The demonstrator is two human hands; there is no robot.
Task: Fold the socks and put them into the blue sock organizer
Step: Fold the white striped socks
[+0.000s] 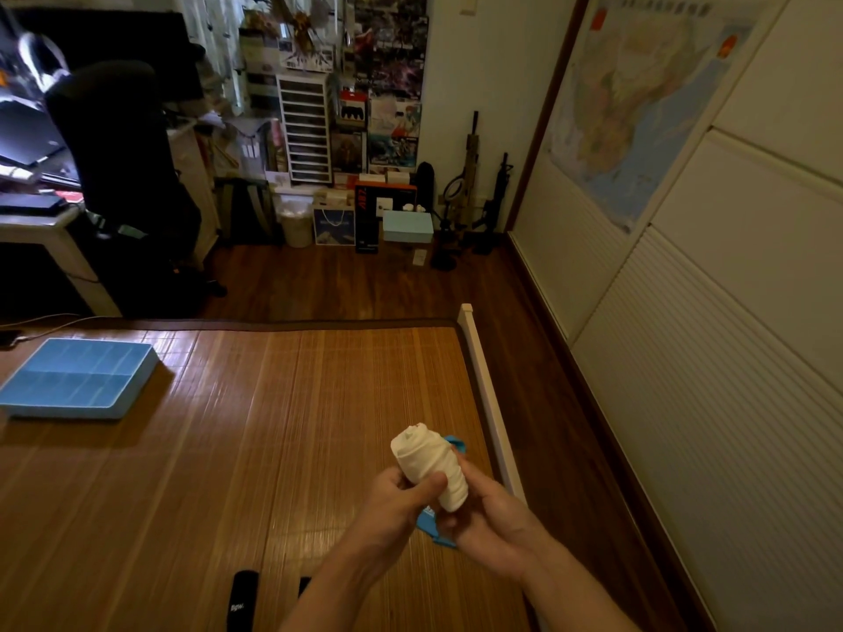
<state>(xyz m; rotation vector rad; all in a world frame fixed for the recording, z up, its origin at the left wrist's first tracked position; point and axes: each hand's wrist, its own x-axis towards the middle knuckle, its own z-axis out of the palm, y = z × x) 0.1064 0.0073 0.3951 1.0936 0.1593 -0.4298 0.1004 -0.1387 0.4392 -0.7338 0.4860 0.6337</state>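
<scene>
1. A rolled white sock bundle (pixel 431 467) is held above the bamboo mat (pixel 255 426), near its right edge; a reddish mark at its far end is too small to make out.
2. A blue sock (pixel 435 531) lies beneath the hands, mostly hidden — only patches show.
3. The left hand (pixel 397 499) is closed on the bundle, thumb across it; the right hand (pixel 490 517) grips its near end, fingers curled; both forearms are cut off by the bottom edge.
4. The blue sock organizer (pixel 77 378) sits well apart at the mat's left, its compartments bare; two black socks (pixel 241 602) lie at the bottom edge — one largely hidden.
</scene>
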